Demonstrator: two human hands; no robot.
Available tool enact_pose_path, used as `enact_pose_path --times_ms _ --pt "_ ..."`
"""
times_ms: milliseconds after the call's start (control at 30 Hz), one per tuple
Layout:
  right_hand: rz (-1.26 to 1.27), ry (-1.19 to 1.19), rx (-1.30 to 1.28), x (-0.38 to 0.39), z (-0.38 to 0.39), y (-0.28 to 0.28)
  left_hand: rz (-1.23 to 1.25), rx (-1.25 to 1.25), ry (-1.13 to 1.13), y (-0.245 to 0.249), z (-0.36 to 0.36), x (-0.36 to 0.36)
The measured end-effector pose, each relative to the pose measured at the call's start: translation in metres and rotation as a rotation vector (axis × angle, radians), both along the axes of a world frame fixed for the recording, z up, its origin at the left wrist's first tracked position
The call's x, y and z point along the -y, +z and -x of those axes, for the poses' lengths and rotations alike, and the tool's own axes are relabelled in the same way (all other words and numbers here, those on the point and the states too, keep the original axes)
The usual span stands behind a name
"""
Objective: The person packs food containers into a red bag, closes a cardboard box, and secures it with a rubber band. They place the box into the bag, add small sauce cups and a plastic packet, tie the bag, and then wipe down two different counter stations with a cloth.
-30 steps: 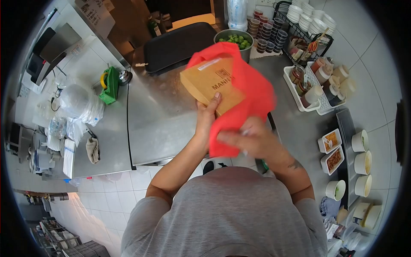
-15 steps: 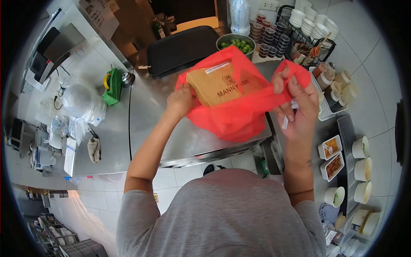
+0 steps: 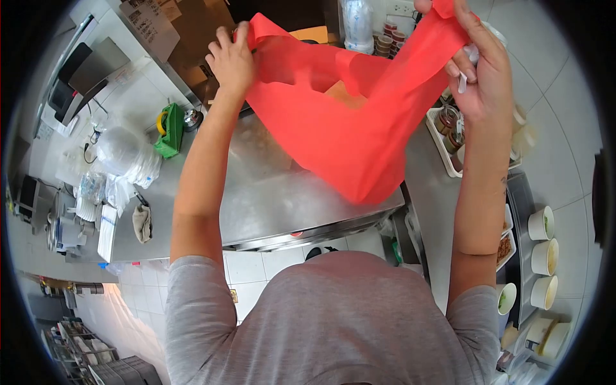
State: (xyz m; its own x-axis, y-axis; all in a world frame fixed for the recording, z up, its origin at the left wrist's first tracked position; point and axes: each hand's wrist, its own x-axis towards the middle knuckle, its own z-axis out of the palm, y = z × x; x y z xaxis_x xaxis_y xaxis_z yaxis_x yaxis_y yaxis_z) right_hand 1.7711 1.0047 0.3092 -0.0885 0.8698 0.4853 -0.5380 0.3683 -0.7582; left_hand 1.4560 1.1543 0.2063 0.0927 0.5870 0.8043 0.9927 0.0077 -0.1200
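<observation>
A red bag [image 3: 333, 128] hangs stretched between my two hands above the steel counter. My left hand [image 3: 232, 63] is closed on its upper left edge. Higher up on the other side, my right hand [image 3: 481, 67] grips the bag's upper right part between thumb and fingers. A small white scrap [image 3: 462, 83] sticks out between the fingers of that same hand. Through the bag's opening a bit of the brown cardboard box [image 3: 346, 96] shows; the red fabric hides the rest of it.
On the left stand a green tape dispenser [image 3: 169, 130], a bell [image 3: 192, 120] and a folded cloth [image 3: 142, 223]. White tubs [image 3: 541, 222] line the right side beside a dark tray [image 3: 523, 192]. A white basket [image 3: 444, 144] of containers sits behind my right forearm.
Both hands have risen and spread apart, pulling the bag's top upward. The box, plainly visible before, has sunk into the bag and is mostly covered.
</observation>
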Motion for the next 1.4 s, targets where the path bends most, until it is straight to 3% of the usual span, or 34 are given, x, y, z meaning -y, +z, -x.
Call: enact_pose_path --times_ms 67,100,133,200,233,267,300,367,433,467,533,600,633,733,800,833,900,1033,1100,1167,1233,1300,1400 --pt "0.044 -0.133 0.07 -0.001 0.008 0.008 0.111 0.3 -0.009 0.003 0.01 -0.021" --pt "0.099 -0.261 0.119 -0.002 0.015 0.012 0.273 0.768 -0.442 -0.005 0.03 -0.052" --pt "0.198 -0.52 0.19 -0.007 0.038 0.019 0.412 0.96 -0.563 0.003 0.025 -0.042" --pt "0.154 -0.658 0.327 -0.012 0.037 0.02 0.693 1.327 -0.817 0.035 0.014 -0.024" --pt "0.016 -0.539 0.389 -0.014 0.012 0.012 0.716 1.416 -0.918 0.051 0.011 -0.017" --pt "-0.117 -0.419 0.453 -0.016 -0.002 0.006 0.605 1.579 -0.827 0.075 -0.004 0.002" --pt "-0.119 -0.287 0.425 -0.014 -0.003 0.008 0.855 1.5 -1.024 0.092 0.025 -0.018" --pt "-0.124 -0.025 0.375 -0.01 -0.004 0.024 0.862 1.45 -1.041 0.115 0.046 -0.033" --pt "-0.131 -0.09 0.457 0.002 0.016 0.032 0.437 1.443 -0.726 0.134 0.0 0.008" --pt "-0.131 -0.125 0.493 0.006 0.027 0.035 0.426 1.434 -0.726 0.134 0.003 0.002" --pt "-0.128 0.08 0.55 0.004 0.04 0.044 0.416 1.408 -0.721 0.135 0.011 -0.015" --pt "-0.239 0.055 0.579 -0.001 0.065 0.041 0.472 1.397 -0.846 0.135 0.014 -0.033" --pt "-0.356 -0.074 0.58 -0.003 0.087 0.031 0.494 1.391 -0.909 0.135 0.014 -0.039" --pt "-0.444 -0.361 0.664 0.0 0.125 0.023 0.41 1.089 -1.007 0.126 0.003 -0.046" --pt "-0.364 -0.257 0.677 -0.016 0.134 0.004 0.54 1.19 -1.199 0.11 -0.001 -0.037" --pt "-0.412 -0.201 0.536 -0.022 0.142 -0.005 0.574 1.212 -1.233 0.111 -0.011 -0.012" --pt "-0.547 -0.132 0.507 -0.027 0.145 -0.008 0.457 1.179 -1.224 0.093 0.004 0.002" --pt "-0.608 -0.228 0.793 -0.012 0.133 -0.006 0.211 1.111 -1.197 0.033 0.067 0.012" --pt "-0.824 -0.239 0.75 -0.021 0.111 -0.026 0.342 1.213 -0.991 -0.045 0.115 0.016" --pt "-0.617 -0.081 0.567 -0.026 0.085 -0.054 0.554 1.361 -0.752 -0.127 0.135 0.04" --pt "-0.096 -0.031 0.491 -0.034 0.059 -0.09 0.781 1.593 -0.674 -0.183 0.124 0.073" --pt "0.214 -0.195 0.62 -0.066 0.062 -0.167 0.928 1.88 -0.706 -0.204 0.105 0.094" --pt "0.57 -0.054 0.843 -0.082 0.08 -0.263 0.905 2.145 -0.833 -0.198 0.083 0.091"
